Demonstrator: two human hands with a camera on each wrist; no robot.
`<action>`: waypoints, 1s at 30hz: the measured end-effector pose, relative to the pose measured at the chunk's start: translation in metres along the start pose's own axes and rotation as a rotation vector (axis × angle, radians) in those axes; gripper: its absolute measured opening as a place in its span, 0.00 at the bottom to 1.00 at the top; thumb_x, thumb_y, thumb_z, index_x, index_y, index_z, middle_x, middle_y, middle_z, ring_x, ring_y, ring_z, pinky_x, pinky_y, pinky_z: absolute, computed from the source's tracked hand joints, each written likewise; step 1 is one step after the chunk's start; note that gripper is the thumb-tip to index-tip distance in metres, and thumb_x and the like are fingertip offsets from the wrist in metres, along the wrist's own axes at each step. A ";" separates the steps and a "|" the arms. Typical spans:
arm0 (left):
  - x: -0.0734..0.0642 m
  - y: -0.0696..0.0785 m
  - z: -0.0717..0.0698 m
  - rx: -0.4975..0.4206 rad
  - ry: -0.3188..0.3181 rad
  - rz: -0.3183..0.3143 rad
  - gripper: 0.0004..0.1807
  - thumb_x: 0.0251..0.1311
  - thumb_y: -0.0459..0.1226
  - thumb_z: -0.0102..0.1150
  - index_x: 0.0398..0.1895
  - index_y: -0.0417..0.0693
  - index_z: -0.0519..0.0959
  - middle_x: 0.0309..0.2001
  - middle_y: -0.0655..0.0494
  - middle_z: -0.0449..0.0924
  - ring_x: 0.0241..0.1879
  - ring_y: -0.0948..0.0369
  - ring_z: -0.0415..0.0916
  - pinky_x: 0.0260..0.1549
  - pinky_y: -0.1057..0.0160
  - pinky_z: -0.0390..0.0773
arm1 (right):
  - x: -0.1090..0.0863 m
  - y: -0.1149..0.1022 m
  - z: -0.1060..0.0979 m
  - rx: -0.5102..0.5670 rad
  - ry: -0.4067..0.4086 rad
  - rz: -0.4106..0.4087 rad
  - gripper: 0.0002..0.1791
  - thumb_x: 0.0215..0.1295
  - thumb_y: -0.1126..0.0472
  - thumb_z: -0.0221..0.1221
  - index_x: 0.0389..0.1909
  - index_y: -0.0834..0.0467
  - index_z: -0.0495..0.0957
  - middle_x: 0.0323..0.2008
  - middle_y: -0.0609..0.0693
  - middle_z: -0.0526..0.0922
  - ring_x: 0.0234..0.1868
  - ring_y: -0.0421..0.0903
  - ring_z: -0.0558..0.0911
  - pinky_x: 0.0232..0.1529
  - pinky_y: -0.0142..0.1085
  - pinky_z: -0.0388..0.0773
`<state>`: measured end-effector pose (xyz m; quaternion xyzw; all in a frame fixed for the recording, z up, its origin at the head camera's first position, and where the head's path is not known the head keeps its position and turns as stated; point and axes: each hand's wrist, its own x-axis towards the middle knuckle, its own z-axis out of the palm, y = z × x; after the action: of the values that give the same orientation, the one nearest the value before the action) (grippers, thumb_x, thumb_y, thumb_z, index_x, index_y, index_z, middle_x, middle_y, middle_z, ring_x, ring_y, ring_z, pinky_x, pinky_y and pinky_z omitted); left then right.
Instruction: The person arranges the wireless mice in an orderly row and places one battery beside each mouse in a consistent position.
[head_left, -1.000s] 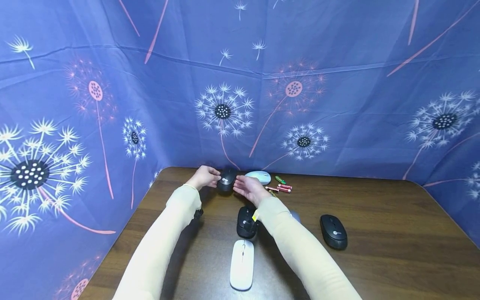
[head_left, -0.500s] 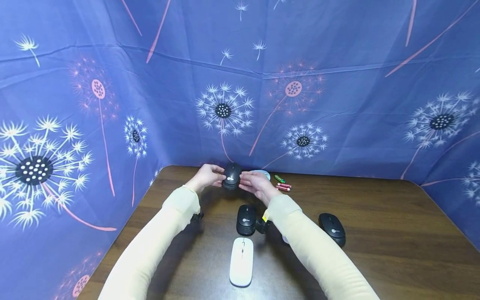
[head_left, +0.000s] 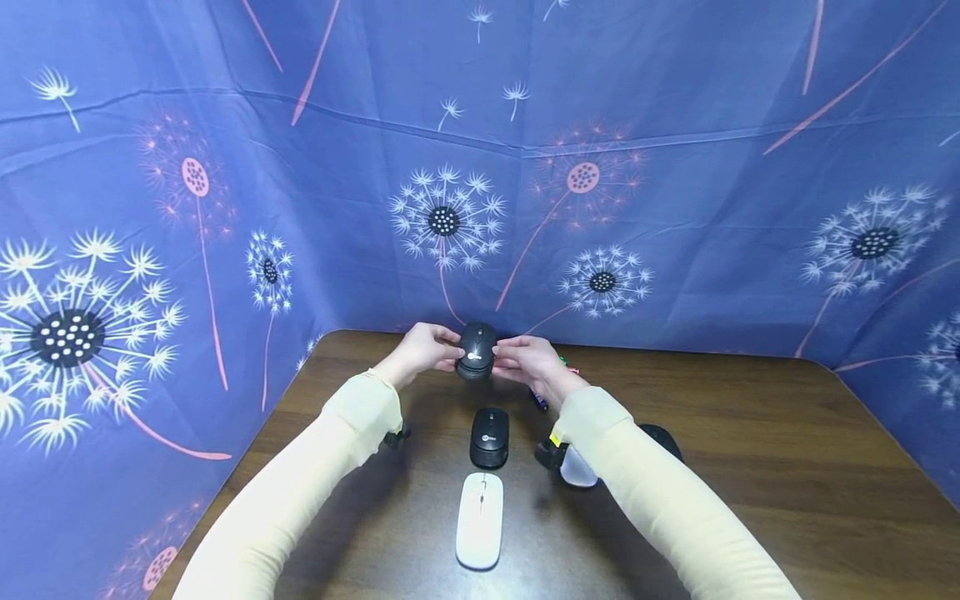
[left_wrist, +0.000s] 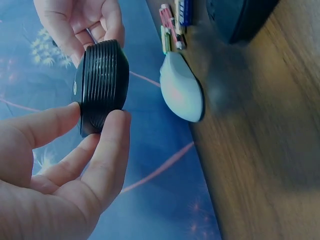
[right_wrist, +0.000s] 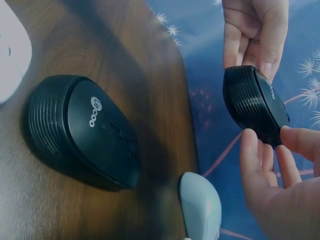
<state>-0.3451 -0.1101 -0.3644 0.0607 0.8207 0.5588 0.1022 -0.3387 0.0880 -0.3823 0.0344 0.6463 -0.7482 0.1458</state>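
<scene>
A black computer mouse [head_left: 476, 348] is held up over the far edge of the table, with its ridged rear end towards me. My left hand [head_left: 423, 350] pinches its left side between thumb and fingers. On the opposite side, my right hand [head_left: 528, 362] grips it the same way. In the left wrist view the ridged back of this mouse [left_wrist: 105, 80] shows clear of the tabletop. Below the hands, a second black mouse [head_left: 490, 437] lies in front of a white mouse [head_left: 480, 521].
A pale mouse [left_wrist: 182, 87] and several small batteries [left_wrist: 170, 25] lie near the far edge, mostly hidden by my right hand in the head view. My right forearm partly covers another light mouse [head_left: 577, 468] and a black mouse [head_left: 662, 440]. Patterned blue cloth [head_left: 360, 208] hangs behind the table.
Both hands have moved right and slightly up, carrying the black mouse between them. My right forearm has swung right, and the pale mouse at the back is now hidden in the head view.
</scene>
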 end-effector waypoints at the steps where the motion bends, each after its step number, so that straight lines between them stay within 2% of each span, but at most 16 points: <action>1: -0.001 0.001 0.001 -0.006 -0.005 0.001 0.20 0.56 0.28 0.61 0.52 0.28 0.73 0.44 0.34 0.80 0.30 0.56 0.83 0.36 0.60 0.83 | -0.002 -0.001 -0.001 -0.009 -0.002 0.000 0.17 0.64 0.72 0.54 0.53 0.72 0.68 0.29 0.53 0.81 0.30 0.43 0.83 0.49 0.44 0.78; 8: -0.012 0.011 0.009 -0.043 -0.037 0.017 0.19 0.56 0.26 0.61 0.51 0.26 0.73 0.44 0.32 0.80 0.30 0.56 0.84 0.36 0.60 0.83 | -0.019 -0.010 -0.011 -0.039 -0.014 -0.009 0.18 0.64 0.71 0.55 0.54 0.72 0.68 0.33 0.54 0.79 0.30 0.43 0.83 0.43 0.39 0.82; 13: -0.021 0.021 0.019 -0.052 -0.046 0.036 0.19 0.55 0.27 0.61 0.50 0.27 0.74 0.43 0.33 0.80 0.29 0.56 0.83 0.35 0.61 0.83 | -0.036 -0.019 -0.023 -0.058 -0.031 0.003 0.18 0.65 0.70 0.54 0.54 0.71 0.67 0.38 0.56 0.77 0.33 0.43 0.83 0.44 0.38 0.81; 19: -0.033 0.032 0.032 -0.070 -0.080 0.074 0.17 0.55 0.28 0.61 0.48 0.28 0.75 0.37 0.37 0.81 0.27 0.56 0.83 0.35 0.58 0.83 | -0.054 -0.026 -0.040 -0.101 -0.050 0.005 0.16 0.64 0.69 0.56 0.51 0.69 0.68 0.36 0.53 0.78 0.32 0.42 0.83 0.43 0.36 0.82; 23: -0.041 0.036 0.040 -0.039 -0.098 0.093 0.17 0.55 0.29 0.62 0.47 0.29 0.75 0.33 0.41 0.81 0.29 0.51 0.84 0.34 0.58 0.83 | -0.066 -0.027 -0.048 -0.111 -0.074 0.002 0.20 0.64 0.69 0.56 0.56 0.70 0.65 0.36 0.53 0.77 0.32 0.42 0.83 0.41 0.34 0.82; 26: -0.047 0.039 0.045 -0.022 -0.125 0.099 0.17 0.55 0.30 0.62 0.47 0.30 0.75 0.33 0.41 0.82 0.31 0.49 0.84 0.34 0.59 0.83 | -0.076 -0.027 -0.055 -0.116 -0.094 -0.001 0.25 0.65 0.68 0.55 0.60 0.70 0.62 0.37 0.54 0.77 0.33 0.42 0.83 0.42 0.35 0.82; 30: -0.057 0.043 0.053 -0.025 -0.167 0.101 0.19 0.55 0.30 0.62 0.50 0.30 0.74 0.35 0.40 0.82 0.31 0.50 0.84 0.33 0.59 0.83 | -0.090 -0.026 -0.064 -0.140 -0.120 -0.003 0.26 0.66 0.67 0.55 0.62 0.70 0.60 0.39 0.53 0.77 0.35 0.43 0.83 0.44 0.37 0.81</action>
<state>-0.2779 -0.0586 -0.3374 0.1472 0.7981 0.5666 0.1430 -0.2684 0.1693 -0.3458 -0.0219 0.6871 -0.7022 0.1853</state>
